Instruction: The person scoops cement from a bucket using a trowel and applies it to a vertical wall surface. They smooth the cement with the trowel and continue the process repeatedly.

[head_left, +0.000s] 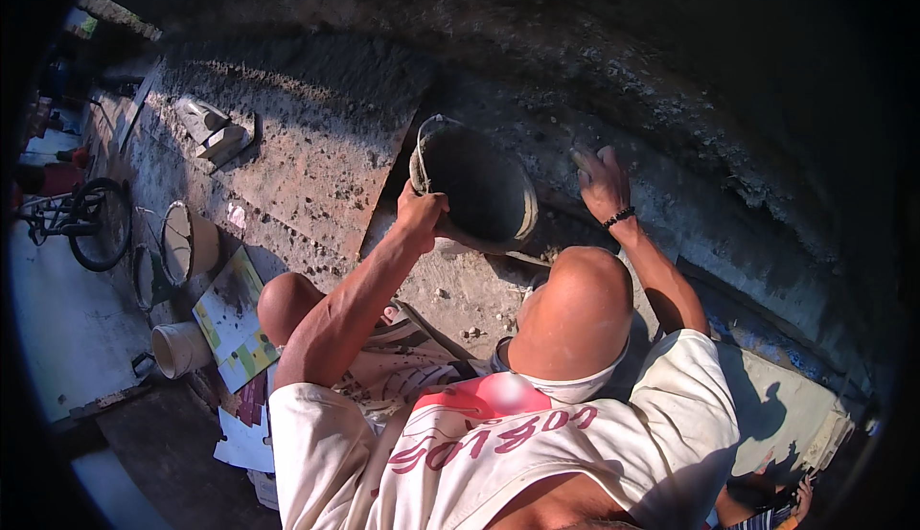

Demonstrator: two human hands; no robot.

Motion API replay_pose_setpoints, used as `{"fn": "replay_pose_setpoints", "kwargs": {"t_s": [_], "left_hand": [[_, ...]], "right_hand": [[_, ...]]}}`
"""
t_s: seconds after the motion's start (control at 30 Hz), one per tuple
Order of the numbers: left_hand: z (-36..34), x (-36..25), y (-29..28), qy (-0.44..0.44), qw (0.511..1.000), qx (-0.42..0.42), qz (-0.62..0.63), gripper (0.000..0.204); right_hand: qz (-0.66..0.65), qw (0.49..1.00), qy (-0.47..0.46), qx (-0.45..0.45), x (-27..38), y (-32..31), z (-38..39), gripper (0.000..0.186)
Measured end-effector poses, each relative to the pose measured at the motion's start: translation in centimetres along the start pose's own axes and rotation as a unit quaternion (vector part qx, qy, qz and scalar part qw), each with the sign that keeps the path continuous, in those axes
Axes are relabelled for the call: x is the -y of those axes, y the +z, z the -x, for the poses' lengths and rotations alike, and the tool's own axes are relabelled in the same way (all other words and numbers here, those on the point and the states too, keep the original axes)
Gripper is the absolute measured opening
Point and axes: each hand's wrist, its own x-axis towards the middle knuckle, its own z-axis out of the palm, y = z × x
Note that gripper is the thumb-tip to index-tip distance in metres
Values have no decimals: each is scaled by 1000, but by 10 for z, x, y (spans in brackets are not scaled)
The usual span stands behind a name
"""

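My left hand (418,212) is closed on the near left rim and handle of a dark, mud-stained bucket (477,185), which is tilted above the gritty ground between my bent knees. The bucket's inside is in shadow. To the right of the bucket, my right hand (600,185), with a beaded bracelet at the wrist, is at the dark, rough ledge (671,185) along the wall, its fingers curled on something small and yellowish that I cannot make out.
Metal tools (216,137) lie on a board (287,166) to the left, near pale buckets (187,242), a stained sheet (230,310) and a bicycle (96,223). A rough overhang crosses the top. Another person's hand (800,501) shows at lower right.
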Motion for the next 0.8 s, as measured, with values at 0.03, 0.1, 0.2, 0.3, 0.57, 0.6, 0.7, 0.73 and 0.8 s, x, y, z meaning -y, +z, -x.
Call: {"fn": "replay_pose_setpoints", "kwargs": {"t_s": [0.03,0.1,0.2,0.3,0.57,0.6,0.7,0.73,0.8], "left_hand": [[-1,-1,1,-5,1000,-9,15,53],[0,0,-3,-8,999,-11,29,53],[6,-6,-17,-3,999,0,35,56],[34,-26,-23,-16,999,-34,27,53],[50,-16,-65,22,992,-112,47,46],[50,-16,-71,17,991,-126,41,46],[58,-12,-88,7,987,-155,50,46],[62,-12,-89,9,986,-152,67,47],[67,-9,-95,7,984,-160,81,47]], "right_hand": [[-5,999,-44,24,16,-3,4,39],[-41,995,-91,31,31,-3,4,40],[-130,990,-58,-24,27,5,-8,38],[-294,946,127,49,-18,24,-27,34],[-483,725,370,323,-100,76,-35,40],[-497,721,389,286,-110,71,-38,42],[-353,834,326,271,-109,56,-36,48],[-386,822,323,266,-97,54,-36,50],[-455,792,313,261,-38,67,-37,53]]}}
